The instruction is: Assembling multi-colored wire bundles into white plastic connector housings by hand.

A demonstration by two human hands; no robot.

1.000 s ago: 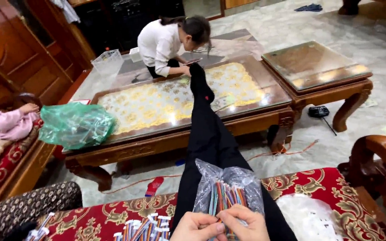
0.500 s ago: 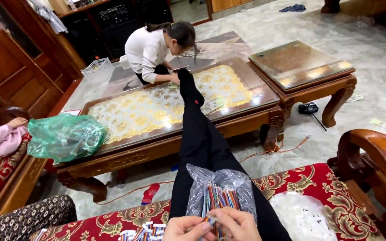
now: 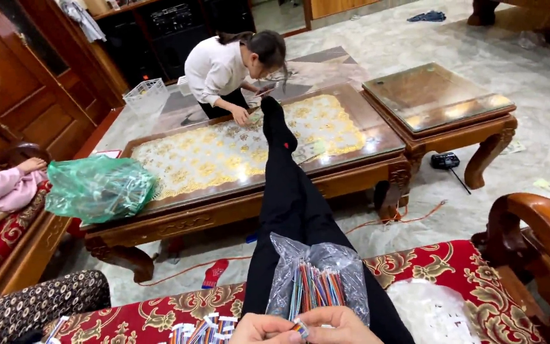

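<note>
Both hands meet just below the clear plastic bag [image 3: 316,280] of striped multicoloured sticks on the lap: left hand [image 3: 263,329] and right hand [image 3: 338,326] pinch one small striped piece [image 3: 300,329] between fingertips.

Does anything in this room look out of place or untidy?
Yes. A red sock lies on the floor beside an orange cord trailing under the long table. A green bag overhangs that table's corner, and the person's leg rests on the tabletop. Dark cloth lies on the far floor.

The clear bag of coloured sticks [image 3: 316,280] crowds the hands [image 3: 300,328]; red cushion [image 3: 415,267] rightward lies open.
</note>
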